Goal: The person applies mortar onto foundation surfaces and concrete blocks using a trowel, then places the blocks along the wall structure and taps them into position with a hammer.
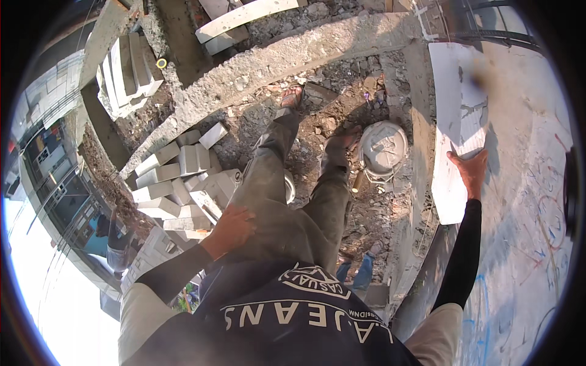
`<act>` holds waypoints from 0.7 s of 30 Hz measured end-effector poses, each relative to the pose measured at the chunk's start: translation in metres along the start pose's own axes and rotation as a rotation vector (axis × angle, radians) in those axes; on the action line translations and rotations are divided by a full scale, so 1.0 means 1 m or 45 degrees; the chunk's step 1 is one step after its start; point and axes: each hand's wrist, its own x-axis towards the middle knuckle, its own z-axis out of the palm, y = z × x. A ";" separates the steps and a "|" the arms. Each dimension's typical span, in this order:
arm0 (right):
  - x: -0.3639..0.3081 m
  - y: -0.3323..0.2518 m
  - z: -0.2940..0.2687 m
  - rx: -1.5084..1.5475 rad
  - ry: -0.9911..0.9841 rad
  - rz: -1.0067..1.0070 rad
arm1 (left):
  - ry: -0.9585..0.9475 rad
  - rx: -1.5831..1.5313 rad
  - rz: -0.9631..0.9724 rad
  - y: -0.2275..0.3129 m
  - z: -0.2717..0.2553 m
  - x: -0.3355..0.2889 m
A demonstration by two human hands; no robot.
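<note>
My right hand point(471, 174) lies on a row of pale, light-weight blocks point(450, 183) beside the wall on the right. Its thumb and fingers are apart, the thumb on the near face and the fingers over the far edge. Grey mortar smears mark the blocks just beyond it. My left hand point(232, 230) rests on my left thigh, its fingers stretched out over the grey trousers point(268, 201), with nothing in it. Between my right leg and the block row stands a round bucket point(383, 148) of grey mortar.
Loose pale blocks point(183, 177) are heaped to the left. A rough concrete beam point(268, 61) curves across ahead, with more blocks point(125, 70) beyond. Rubble covers the ground around my feet. Another person's blue trouser leg point(364, 271) shows below; a second person point(117, 247) is at far left.
</note>
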 end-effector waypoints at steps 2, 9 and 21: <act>0.000 -0.003 -0.003 -0.009 -0.034 0.019 | -0.060 0.086 0.015 0.012 0.001 0.006; 0.016 0.013 0.022 0.079 0.069 -0.128 | -0.100 -0.676 -0.372 0.041 -0.023 -0.062; 0.016 -0.002 0.020 0.072 -0.161 0.135 | -0.239 -0.508 -0.161 -0.065 -0.057 -0.016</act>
